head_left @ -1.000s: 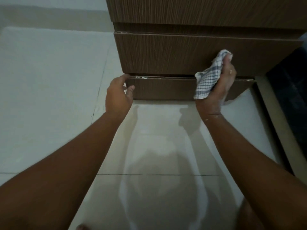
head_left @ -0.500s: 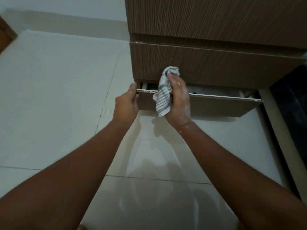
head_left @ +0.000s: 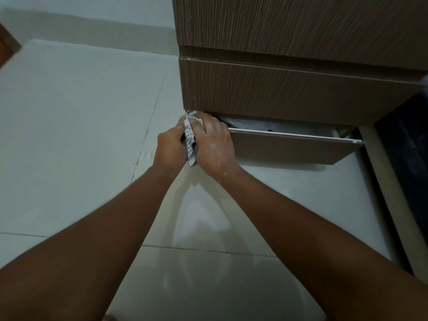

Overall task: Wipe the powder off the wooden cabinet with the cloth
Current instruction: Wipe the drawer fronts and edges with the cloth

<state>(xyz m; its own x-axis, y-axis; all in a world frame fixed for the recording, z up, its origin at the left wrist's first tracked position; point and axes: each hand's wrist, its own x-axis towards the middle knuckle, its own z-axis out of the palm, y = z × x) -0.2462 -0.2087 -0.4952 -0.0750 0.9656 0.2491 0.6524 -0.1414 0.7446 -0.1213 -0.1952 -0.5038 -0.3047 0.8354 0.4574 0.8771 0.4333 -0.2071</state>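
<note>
At the left corner of the brown wooden cabinet's open bottom drawer, powder-dusted right hand clenches the checked white-and-grey cloth; left hand curled closed against it

Dim, soft overhead reflection on glossy floor tiles, wide-angle bowing.

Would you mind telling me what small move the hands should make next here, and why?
Probably draw the checked cloth rightward along the top edge of the open bottom wooden drawer. The right hand bunches it at that drawer's left corner beside the left hand, and the pale edge stretches unwiped to the right.
</note>
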